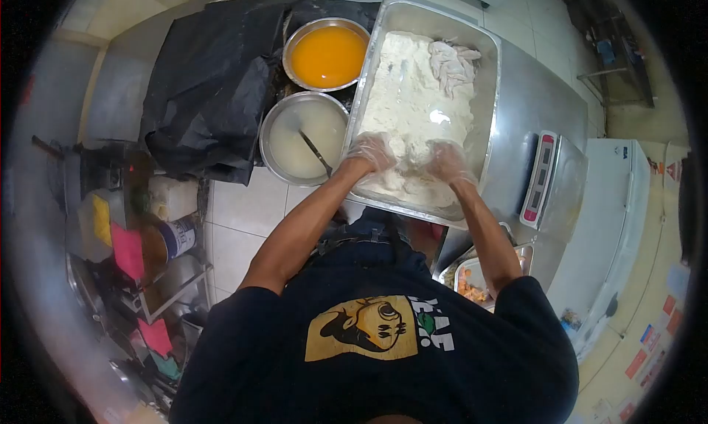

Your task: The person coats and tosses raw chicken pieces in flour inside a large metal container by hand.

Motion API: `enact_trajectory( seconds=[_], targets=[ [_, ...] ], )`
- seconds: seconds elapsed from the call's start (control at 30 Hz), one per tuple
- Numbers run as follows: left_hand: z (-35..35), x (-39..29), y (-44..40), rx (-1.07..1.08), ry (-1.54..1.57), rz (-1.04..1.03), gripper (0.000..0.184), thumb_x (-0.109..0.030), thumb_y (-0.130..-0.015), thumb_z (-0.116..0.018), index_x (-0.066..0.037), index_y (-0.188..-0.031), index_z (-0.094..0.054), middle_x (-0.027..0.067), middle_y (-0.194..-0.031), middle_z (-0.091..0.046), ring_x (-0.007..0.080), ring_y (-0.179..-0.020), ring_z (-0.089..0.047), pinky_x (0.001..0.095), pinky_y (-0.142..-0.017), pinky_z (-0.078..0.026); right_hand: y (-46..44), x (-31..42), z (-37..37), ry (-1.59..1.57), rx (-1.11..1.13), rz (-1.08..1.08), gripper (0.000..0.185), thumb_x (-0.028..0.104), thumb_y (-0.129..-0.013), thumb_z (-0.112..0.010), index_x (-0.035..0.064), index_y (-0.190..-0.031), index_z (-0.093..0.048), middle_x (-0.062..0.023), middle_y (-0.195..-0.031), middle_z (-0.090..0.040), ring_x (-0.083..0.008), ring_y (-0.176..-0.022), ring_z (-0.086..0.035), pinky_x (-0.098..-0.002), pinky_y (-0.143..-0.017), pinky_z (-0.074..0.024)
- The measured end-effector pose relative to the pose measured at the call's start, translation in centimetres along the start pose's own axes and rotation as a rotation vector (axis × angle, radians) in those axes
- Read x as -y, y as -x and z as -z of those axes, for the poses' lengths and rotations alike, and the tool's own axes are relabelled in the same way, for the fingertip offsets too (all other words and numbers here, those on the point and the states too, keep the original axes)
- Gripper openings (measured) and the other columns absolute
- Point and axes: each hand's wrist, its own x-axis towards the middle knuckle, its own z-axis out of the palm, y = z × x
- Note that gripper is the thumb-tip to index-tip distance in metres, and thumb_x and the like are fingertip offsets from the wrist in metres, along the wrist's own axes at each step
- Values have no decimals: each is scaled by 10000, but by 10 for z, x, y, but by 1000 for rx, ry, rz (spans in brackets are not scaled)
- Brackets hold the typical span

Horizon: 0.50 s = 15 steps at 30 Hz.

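A deep metal tray [490, 77] holds a thick bed of white flour-like powder [413, 85]. At its near end, my left hand [374, 151] and my right hand [446, 162], both in clear plastic gloves, are down in the powder with fingers curled inward. Floury lumps [396, 145] show between them; what the fingers close on is coated and partly hidden. A pale, crumpled, wrinkled piece [453, 64] lies on the powder in the far right corner; its kind is unclear.
Left of the tray stand a bowl of orange liquid [328, 57] and a bowl of cloudy liquid [295, 140] with a dark-handled utensil [316, 153]. Black sheeting [214, 77] covers the counter beyond. A digital scale [539, 177] sits at right; a food tray [472, 280] is near my right elbow.
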Motion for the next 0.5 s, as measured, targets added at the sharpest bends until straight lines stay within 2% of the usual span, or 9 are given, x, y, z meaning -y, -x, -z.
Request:
enact_trajectory(
  seconds=[0.1,0.13,0.17,0.23,0.3,0.33,0.4,0.43,0.5],
  targets=[
    [3,-18,17,-13,-236,-9,699,-256,-627,-625,-82,-1265,-400,254,-1080,-540,342,-1074,-498,384,-885,-414,16,-9,-5,522,-283,321,572,107,-698,-530,74,-1251,-391,-314,-1183,-420,-415,-797,-589,-471,-667,-477],
    [-18,-19,13,-17,-226,-4,699,-256,-627,-625,-82,-1265,-400,254,-1080,-540,342,-1074,-498,384,-885,-414,12,-12,-23,560,-112,146,613,122,-750,-489,87,-1317,-259,-284,-1118,-474,-375,-878,-573,-506,-753,-429],
    [-53,-16,0,-219,-265,-43,729,-233,-615,-634,-91,-1281,-375,243,-1060,-551,338,-1071,-500,383,-869,-424,11,-12,-35,596,56,-32,664,136,-802,-448,100,-1382,-127,-255,-1053,-527,-335,-959,-558,-541,-840,-380],
    [-69,-19,-8,-421,-296,-78,762,-210,-603,-643,-100,-1298,-351,232,-1040,-561,334,-1067,-502,382,-852,-434,19,28,-27,758,-150,13,754,114,-783,-447,77,-1386,6,-282,-1043,-526,-309,-953,-565,-499,-856,-393],
    [-52,-31,-4,-424,-241,-38,798,-182,-604,-638,-102,-1324,-304,236,-1035,-563,334,-1014,-535,385,-817,-452,6,38,-16,160,120,-276,789,168,-749,-534,45,-1380,-75,-270,-1074,-530,-287,-999,-551,-432,-865,-412],
    [-48,-29,-2,-423,-236,-44,798,-182,-604,-638,-102,-1324,-304,236,-1035,-563,334,-1014,-535,385,-817,-452,10,35,-14,165,119,-283,789,168,-749,-534,45,-1380,-75,-270,-1074,-530,-287,-999,-551,-432,-865,-412],
    [-26,-19,-6,-273,112,-236,633,-117,-678,-568,-95,-1284,-385,229,-1055,-565,268,-1022,-547,378,-821,-450,10,23,-2,-131,98,-116,876,270,-683,-645,20,-1363,-154,-258,-1101,-528,-296,-1054,-519,-376,-885,-408],
    [-14,-20,-10,-283,120,-231,633,-117,-678,-568,-95,-1284,-385,229,-1055,-565,268,-1022,-547,378,-821,-450,8,12,3,-120,101,-107,876,270,-683,-645,20,-1363,-154,-258,-1101,-528,-296,-1054,-519,-376,-885,-408],
    [5,-18,-11,207,-270,-182,614,-100,-674,-573,-71,-1264,-404,218,-1033,-579,246,-1030,-545,364,-841,-439,5,-3,10,-124,159,77,951,364,-621,-706,15,-1350,-206,-245,-1123,-521,-313,-1086,-492,-379,-912,-385]
  ],
)
